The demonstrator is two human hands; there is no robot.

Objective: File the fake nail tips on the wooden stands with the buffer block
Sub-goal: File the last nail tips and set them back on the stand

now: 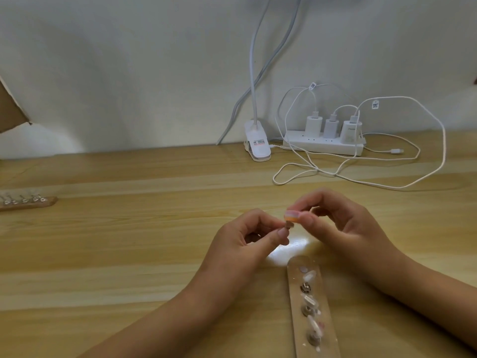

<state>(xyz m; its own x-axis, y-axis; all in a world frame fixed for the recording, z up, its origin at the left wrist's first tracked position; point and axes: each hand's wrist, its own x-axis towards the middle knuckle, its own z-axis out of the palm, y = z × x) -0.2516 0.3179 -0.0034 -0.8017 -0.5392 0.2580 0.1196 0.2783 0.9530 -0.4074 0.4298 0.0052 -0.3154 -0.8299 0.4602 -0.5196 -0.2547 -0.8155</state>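
Observation:
My right hand (343,226) pinches a small pink-and-orange buffer block (369,216) above the table. My left hand (242,236) pinches a small nail tip piece (366,224) right under the block's left end; the piece is mostly hidden by my fingertips. Below my hands lies a wooden stand (313,311), running away from me, with several clear nail tips on metal holders along it. A second wooden stand (28,202) with several tips lies at the far left of the table.
At the back of the wooden table (129,254) stand a white clip lamp (257,143) and a white power strip (324,146) with three chargers. Loose white cables (361,174) loop across the table's back right. A cardboard piece (10,109) shows at the left edge.

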